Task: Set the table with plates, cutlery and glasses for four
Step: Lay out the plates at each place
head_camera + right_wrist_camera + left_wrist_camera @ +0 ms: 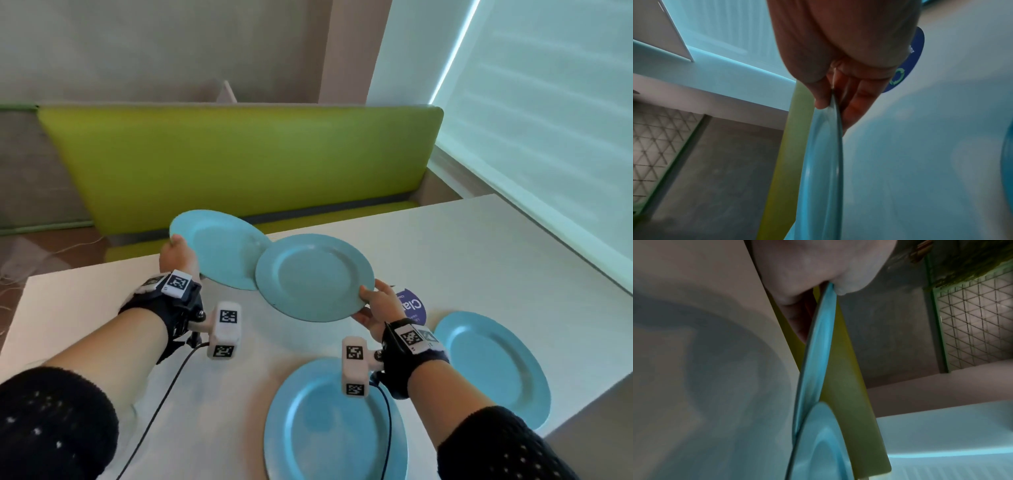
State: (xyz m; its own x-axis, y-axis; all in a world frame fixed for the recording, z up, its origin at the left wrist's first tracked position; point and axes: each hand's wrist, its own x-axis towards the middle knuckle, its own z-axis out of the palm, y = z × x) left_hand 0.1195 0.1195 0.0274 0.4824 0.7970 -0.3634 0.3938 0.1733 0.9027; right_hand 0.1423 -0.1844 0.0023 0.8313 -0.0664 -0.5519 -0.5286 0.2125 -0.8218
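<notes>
My left hand (178, 255) pinches the rim of a light blue plate (219, 248) held in the air over the table's far left part, thumb on top; the left wrist view shows that plate (816, 353) edge-on. My right hand (376, 306) grips the rim of a second blue plate (313, 277), also raised, whose left edge overlaps the first plate. The right wrist view shows its rim (824, 146) between thumb and fingers. Two more blue plates lie flat on the white table (462, 246): one near me (329, 431), one at the right (493, 363).
A round dark blue sticker (412, 305) sits on the table under my right hand. A lime green bench (239, 157) runs behind the table's far edge. A window blind (548, 120) fills the right side. Cables trail from both wrist cameras.
</notes>
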